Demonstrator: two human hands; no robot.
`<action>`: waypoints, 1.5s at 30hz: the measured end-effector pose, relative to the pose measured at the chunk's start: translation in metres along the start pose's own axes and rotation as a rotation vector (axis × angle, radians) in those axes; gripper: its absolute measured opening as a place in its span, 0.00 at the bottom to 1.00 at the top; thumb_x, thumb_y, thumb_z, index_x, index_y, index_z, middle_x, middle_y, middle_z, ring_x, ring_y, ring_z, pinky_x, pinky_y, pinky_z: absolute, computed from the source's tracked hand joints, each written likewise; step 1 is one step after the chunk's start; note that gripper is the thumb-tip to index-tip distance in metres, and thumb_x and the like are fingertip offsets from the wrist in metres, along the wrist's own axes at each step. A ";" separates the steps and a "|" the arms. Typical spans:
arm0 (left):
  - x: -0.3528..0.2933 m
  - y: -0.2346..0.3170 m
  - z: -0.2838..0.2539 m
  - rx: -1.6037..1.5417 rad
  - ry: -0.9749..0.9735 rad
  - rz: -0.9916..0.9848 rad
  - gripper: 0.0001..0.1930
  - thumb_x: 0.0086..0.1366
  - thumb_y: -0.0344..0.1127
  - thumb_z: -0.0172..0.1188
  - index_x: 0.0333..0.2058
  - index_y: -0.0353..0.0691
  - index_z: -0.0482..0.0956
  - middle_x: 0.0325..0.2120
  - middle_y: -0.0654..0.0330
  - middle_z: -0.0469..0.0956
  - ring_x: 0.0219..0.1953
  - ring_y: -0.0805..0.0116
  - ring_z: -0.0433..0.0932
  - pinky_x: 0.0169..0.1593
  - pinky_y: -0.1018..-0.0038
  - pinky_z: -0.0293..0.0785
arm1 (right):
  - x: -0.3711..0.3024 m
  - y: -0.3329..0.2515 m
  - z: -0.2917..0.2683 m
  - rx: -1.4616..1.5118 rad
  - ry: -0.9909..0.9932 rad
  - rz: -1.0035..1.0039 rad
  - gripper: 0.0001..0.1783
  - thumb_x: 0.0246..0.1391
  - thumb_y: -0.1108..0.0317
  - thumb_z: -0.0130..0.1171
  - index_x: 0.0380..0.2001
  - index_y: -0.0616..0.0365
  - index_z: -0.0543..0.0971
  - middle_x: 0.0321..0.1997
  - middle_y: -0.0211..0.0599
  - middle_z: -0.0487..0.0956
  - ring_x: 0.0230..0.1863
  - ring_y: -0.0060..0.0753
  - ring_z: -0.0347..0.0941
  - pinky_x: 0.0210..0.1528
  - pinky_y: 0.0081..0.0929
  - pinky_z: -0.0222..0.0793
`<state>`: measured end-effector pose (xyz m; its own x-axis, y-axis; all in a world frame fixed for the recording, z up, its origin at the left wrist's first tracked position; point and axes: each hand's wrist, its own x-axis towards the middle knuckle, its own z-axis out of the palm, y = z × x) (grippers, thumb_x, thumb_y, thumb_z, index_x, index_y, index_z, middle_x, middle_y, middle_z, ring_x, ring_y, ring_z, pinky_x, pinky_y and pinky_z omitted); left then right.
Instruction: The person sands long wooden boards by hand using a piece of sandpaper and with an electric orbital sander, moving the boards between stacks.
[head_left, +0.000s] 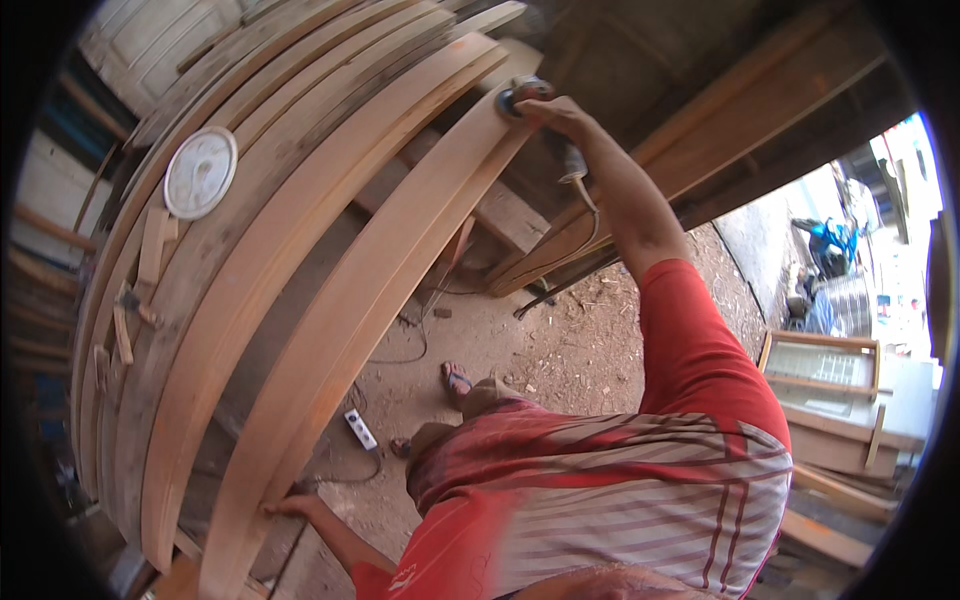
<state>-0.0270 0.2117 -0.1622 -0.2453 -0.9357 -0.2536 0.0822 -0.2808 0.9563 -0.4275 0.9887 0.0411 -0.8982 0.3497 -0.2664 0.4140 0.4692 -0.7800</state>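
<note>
A long, smooth wooden plank (370, 250) stretches from the lower left to the upper middle, looking curved in this view. At its far end, my right hand (558, 114) is closed around an angle grinder (530, 92). The grinder's disc is at the plank's top face, and its cord hangs down below my wrist. My left hand (290, 504) grips the plank's near edge at the lower end; some of its fingers are hidden. Beside this plank lies a second smooth plank (290, 215), with a gap between the two.
Rougher boards (190, 270) lie farther left, carrying a round white lid (200, 172) and small wood offcuts (155, 245). A power strip (359, 429) and cables lie on the dusty floor by my feet. Large timber beams (720, 130) run along the upper right. A framed panel (822, 364) stands at right.
</note>
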 end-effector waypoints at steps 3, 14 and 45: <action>0.002 0.023 -0.004 0.008 -0.082 0.043 0.51 0.68 0.77 0.34 0.70 0.34 0.53 0.68 0.46 0.60 0.68 0.49 0.62 0.72 0.54 0.58 | 0.005 0.000 -0.004 -0.063 -0.046 0.037 0.31 0.41 0.41 0.73 0.37 0.58 0.86 0.37 0.34 0.82 0.37 0.26 0.77 0.41 0.26 0.71; 0.003 0.001 -0.036 -0.137 -0.187 0.007 0.54 0.64 0.80 0.39 0.72 0.38 0.46 0.71 0.47 0.53 0.72 0.49 0.54 0.74 0.52 0.52 | -0.154 -0.102 0.174 -0.136 -0.294 -0.147 0.23 0.43 0.47 0.70 0.31 0.56 0.82 0.28 0.28 0.79 0.31 0.22 0.74 0.35 0.27 0.71; -0.049 0.047 0.021 -0.008 0.059 -0.015 0.48 0.73 0.71 0.33 0.70 0.28 0.47 0.66 0.38 0.58 0.66 0.46 0.65 0.65 0.54 0.70 | -0.078 -0.067 0.093 -0.189 -0.119 -0.084 0.32 0.42 0.41 0.70 0.37 0.61 0.85 0.34 0.34 0.81 0.37 0.27 0.75 0.41 0.28 0.70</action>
<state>-0.0312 0.2491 -0.1014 -0.1890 -0.9422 -0.2768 0.0871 -0.2968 0.9509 -0.3989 0.8547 0.0619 -0.9370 0.2106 -0.2786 0.3476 0.6401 -0.6852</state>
